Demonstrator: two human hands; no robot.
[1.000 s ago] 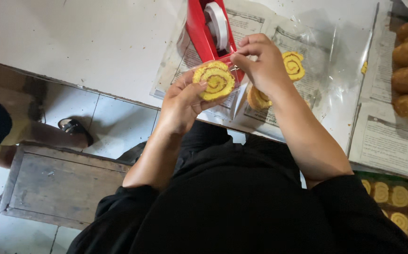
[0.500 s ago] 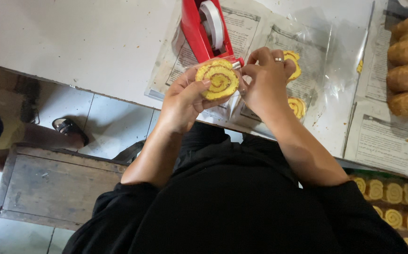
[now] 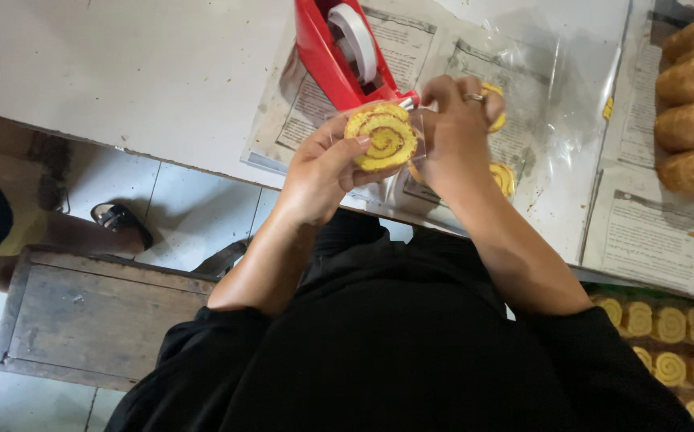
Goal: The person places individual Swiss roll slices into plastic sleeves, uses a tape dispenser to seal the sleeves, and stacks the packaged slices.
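While the red plastic tape dispenser (image 3: 339, 52) is sitting just beyond, the left hand (image 3: 323, 172) is gripping a round yellow swirl cake slice in clear wrap (image 3: 380, 136) above the table edge, and the right hand (image 3: 455, 128) is pinching the wrap's far side.

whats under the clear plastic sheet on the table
Under the plastic sheet lie newspaper pages. One swirl cake slice rests near the table edge, partly hidden by the right hand; whether it lies under or on the sheet is unclear.
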